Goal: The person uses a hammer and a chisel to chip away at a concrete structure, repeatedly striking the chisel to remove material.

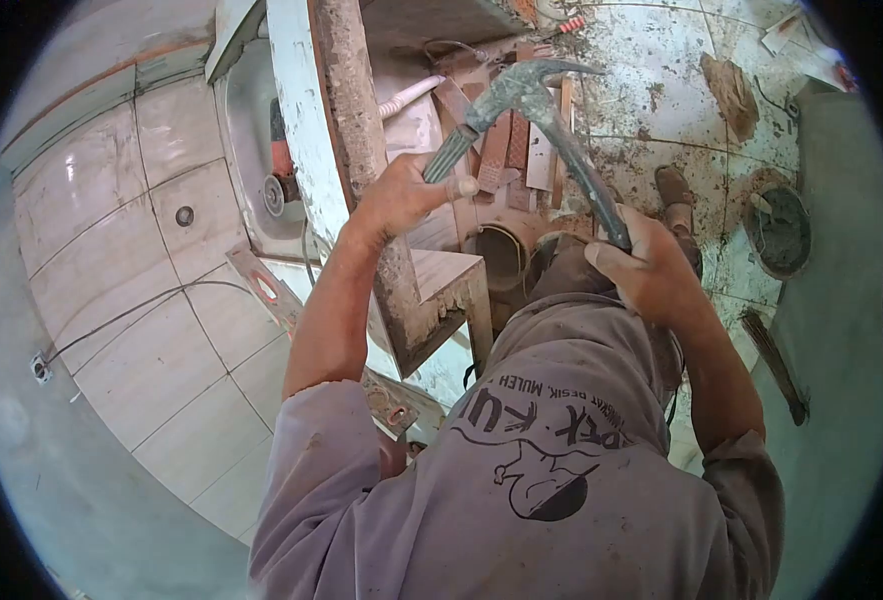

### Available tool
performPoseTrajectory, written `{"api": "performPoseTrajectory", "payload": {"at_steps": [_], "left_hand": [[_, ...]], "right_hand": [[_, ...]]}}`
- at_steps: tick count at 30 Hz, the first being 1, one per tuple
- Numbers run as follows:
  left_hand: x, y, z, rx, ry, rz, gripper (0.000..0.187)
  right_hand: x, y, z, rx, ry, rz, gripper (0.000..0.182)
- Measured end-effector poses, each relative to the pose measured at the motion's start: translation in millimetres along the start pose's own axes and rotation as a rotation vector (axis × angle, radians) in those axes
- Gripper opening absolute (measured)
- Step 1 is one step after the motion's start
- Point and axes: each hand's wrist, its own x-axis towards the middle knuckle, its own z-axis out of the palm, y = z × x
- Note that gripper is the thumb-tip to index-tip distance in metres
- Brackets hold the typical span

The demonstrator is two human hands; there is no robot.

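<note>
My right hand (651, 262) is closed around the lower end of a claw hammer (573, 150), its dark shaft slanting up and left. The hammer's head is crusted with grey mortar, the curved claw pointing right. My left hand (411, 200) grips a ribbed grey-green tool handle (450, 153); the rest of that tool is hidden by the hand. The hammer's striking face overlaps the top of this handle in the view. Beside my left wrist rises a rough, mortar-edged partition (346, 100), with a tiled ledge (446, 272) below.
An angle grinder (279, 165) lies in a basin-like recess at left. Nearby are a red spirit level (263, 285) and a cable. Tile pieces (496, 145) and a bucket (501, 255) stand ahead. At right are a mortar tub (779, 235) and a brush (773, 365).
</note>
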Motion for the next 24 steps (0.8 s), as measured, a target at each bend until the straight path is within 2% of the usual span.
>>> {"api": "performPoseTrajectory", "payload": {"at_steps": [2,4,5,7,8,9,11,12,13,15,16,17,19,20,21,23,24], "left_hand": [[1,2,2,-0.015,0.015,0.026,0.055],[-7,3,5,-0.038,0.005,0.018,0.055],[-10,10,2,-0.046,0.013,0.051,0.049],[-9,9,2,-0.060,0.032,0.091,0.044],[-6,1,5,-0.051,0.048,0.110,0.044],[-3,-4,6,-0.037,0.060,0.131,0.045],[-3,-3,10,-0.073,0.038,0.147,0.045],[-2,-2,9,-0.115,0.033,0.163,0.045],[3,-1,5,-0.115,0.047,0.175,0.045],[1,-6,-1,-0.008,0.040,-0.003,0.053],[-2,-5,-1,-0.008,0.040,-0.011,0.053],[-4,2,-2,-0.050,0.033,0.004,0.053],[-5,5,-1,-0.093,0.031,0.028,0.052],[-3,1,-1,-0.113,0.036,0.054,0.052],[-1,-2,0,-0.132,0.041,0.081,0.052],[1,-7,3,-0.114,0.045,0.085,0.053],[3,-8,2,-0.100,0.057,0.086,0.055]], "right_hand": [[9,-10,-11,0.025,-0.075,-0.008,0.018],[12,-38,-27,0.312,0.110,0.402,0.018],[13,-39,-25,0.309,0.102,0.410,0.018],[18,-42,-25,0.544,0.250,0.305,0.017],[17,-37,-18,0.308,0.215,0.354,0.020],[13,-25,-8,0.309,0.219,0.352,0.020],[0,-1,6,-0.015,-0.098,0.006,0.024],[2,-2,-2,0.015,-0.149,0.102,0.027],[9,-10,-11,0.007,-0.144,0.087,0.027],[13,-31,-23,0.077,0.075,0.412,0.025],[19,-34,-32,0.245,0.111,0.429,0.025],[23,-34,-30,0.243,0.106,0.428,0.025],[28,-37,-24,0.083,0.148,0.288,0.020],[20,-36,-13,-0.045,0.091,0.053,0.019],[20,-33,-17,-0.046,0.100,0.045,0.019],[18,-27,-25,-0.060,-0.240,0.109,0.019],[23,-47,-33,-0.112,-0.231,0.288,0.019]]}}
